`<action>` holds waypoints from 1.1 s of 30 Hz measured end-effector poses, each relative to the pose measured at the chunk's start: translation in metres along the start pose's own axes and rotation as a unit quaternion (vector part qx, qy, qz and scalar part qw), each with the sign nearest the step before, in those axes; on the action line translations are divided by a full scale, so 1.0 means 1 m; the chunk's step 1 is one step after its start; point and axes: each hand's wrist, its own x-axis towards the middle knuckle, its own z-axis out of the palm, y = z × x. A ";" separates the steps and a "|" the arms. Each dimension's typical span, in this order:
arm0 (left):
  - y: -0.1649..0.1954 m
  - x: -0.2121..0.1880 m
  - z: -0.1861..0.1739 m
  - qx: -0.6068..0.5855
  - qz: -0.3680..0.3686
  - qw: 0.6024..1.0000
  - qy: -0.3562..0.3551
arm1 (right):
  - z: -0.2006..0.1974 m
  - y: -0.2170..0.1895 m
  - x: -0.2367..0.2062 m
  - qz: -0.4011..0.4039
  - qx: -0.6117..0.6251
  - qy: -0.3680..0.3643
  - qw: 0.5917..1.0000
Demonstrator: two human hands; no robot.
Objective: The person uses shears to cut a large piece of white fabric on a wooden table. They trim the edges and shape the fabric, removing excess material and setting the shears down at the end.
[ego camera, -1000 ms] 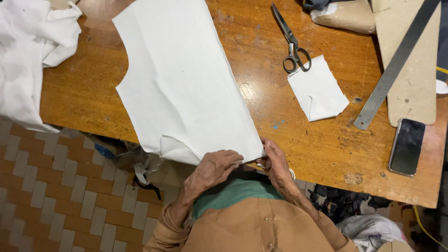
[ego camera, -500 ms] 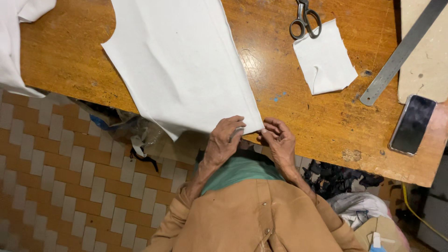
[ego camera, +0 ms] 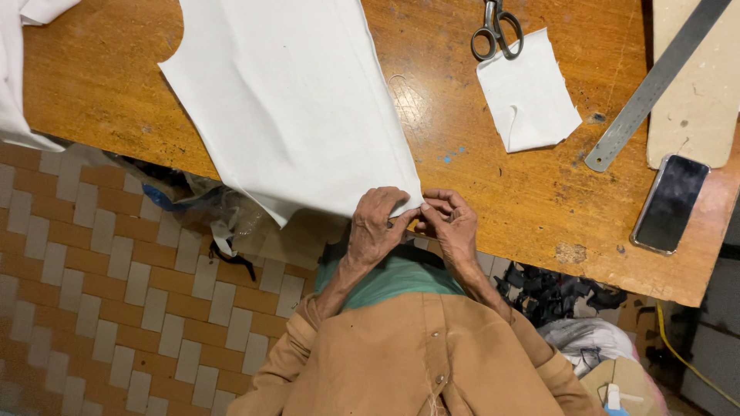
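A large cut piece of white fabric (ego camera: 293, 108) lies on the wooden table (ego camera: 509, 192), its lower corner hanging at the front edge. My left hand (ego camera: 375, 225) pinches that corner from the left. My right hand (ego camera: 449, 223) meets it from the right, fingertips pressed on the same corner of the cloth. Both hands sit together at the table's near edge, above my brown sleeves.
A small white fabric square (ego camera: 527, 92) and scissors (ego camera: 496, 28) lie farther back. A steel ruler (ego camera: 652, 81) rests on a pale board (ego camera: 697, 100), with a dark phone (ego camera: 670, 202) beside it. More white cloth (ego camera: 19, 69) hangs at left. Scraps pile below over the tiled floor (ego camera: 92, 308).
The view has shifted down and left. My two hands have drawn closer together on the fabric's corner, which stays at the table edge.
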 end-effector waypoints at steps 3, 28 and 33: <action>0.004 0.001 0.001 0.009 -0.001 1.000 0.020 | 0.000 -0.002 0.001 -0.042 -0.004 -0.031 0.999; 0.033 0.010 0.019 0.020 -0.124 0.992 -0.001 | -0.024 -0.023 -0.013 -0.084 -0.098 -0.012 0.991; 0.026 0.013 0.006 -0.054 -0.240 0.969 -0.016 | -0.016 -0.021 -0.014 -0.050 -0.074 0.013 0.996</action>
